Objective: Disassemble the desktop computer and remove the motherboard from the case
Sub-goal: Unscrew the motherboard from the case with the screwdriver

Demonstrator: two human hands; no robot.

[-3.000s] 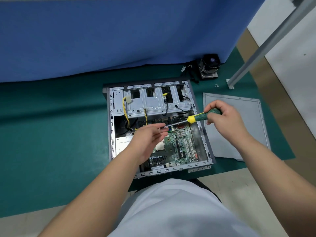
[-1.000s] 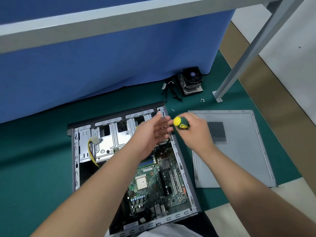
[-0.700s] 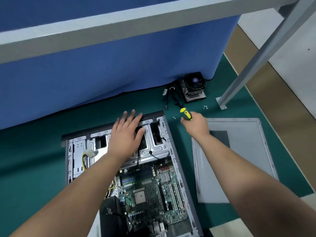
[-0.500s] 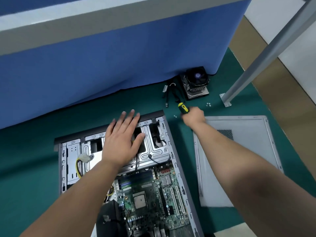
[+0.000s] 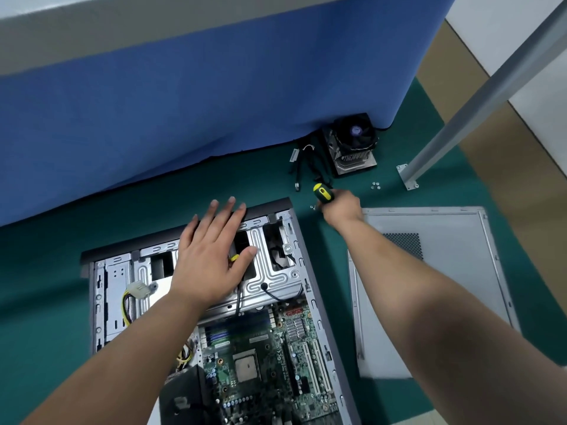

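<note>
1. Setting a loosened screw aside seems to be the step in hand: the right hand (image 5: pixel 342 207) is reaching out past the case (image 5: pixel 319 305) to the green mat (image 5: pixel 46 271), just beside a small screw (image 5: pixel 312 206).
2. Gripping: the right hand's grip is closed round the screwdriver (image 5: pixel 322 193); the yellow-and-black handle end is sticking out above the fist, and the shaft is hidden. Whether the fingers are also holding a screw, I cannot tell.
3. Bracing: the left hand (image 5: pixel 211 256) is lying flat, fingers straight and spread, on the drive cage (image 5: pixel 273 280) at the far end of the case, fingertips reaching the front bezel. Its grip is fully open and holding nothing.
4. Locating: the motherboard (image 5: pixel 264 360) is sitting inside the open case, bare CPU socket showing, near the bottom of the view. Black cable is running down from the cage onto the board's far edge.
5. Lying off the case: side panel (image 5: pixel 454 286) flat on the mat to the right; cooler (image 5: pixel 352 145) with loose cables (image 5: pixel 303 167) near the blue partition (image 5: pixel 184 102); more screws (image 5: pixel 375 185) by a metal leg's foot.
6. Judging progress: panel and cooler are off, board not yet lifted, so roughly midway.
7. Planning next: bringing the driver back over the board, finding any remaining mounting screws, and unplugging cables before lifting. Risk is a driver tip slipping onto components.
</note>
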